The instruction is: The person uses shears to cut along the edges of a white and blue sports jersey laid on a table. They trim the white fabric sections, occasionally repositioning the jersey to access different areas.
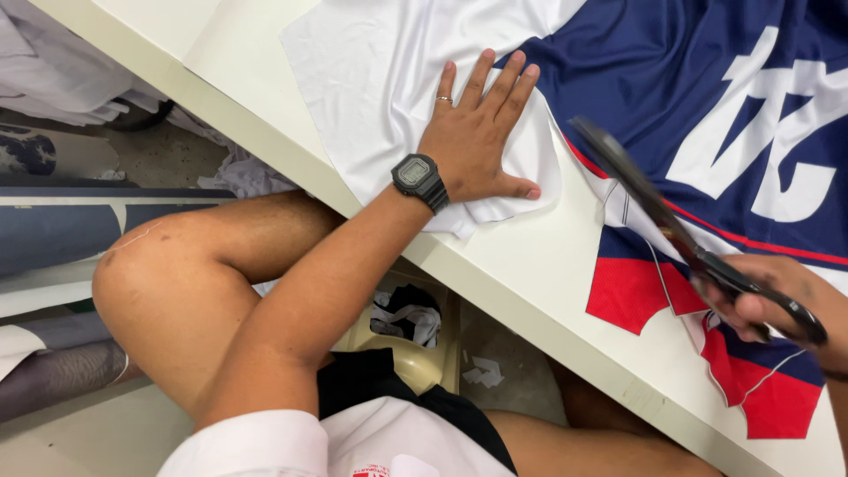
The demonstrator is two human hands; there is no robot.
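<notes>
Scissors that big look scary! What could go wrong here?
The scissors in the right hand are blurred with motion, so a cut might wander off the red edge into the navy printed fabric. The left hand presses white fabric flat nearby; its thumb points toward the blades and could get nicked.

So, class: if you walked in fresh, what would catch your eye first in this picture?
The left hand, with a black wristwatch, lies flat on white fabric at the middle of the pale table. At the right, the right hand holds dark scissors at a navy, red and white printed cloth.
</notes>
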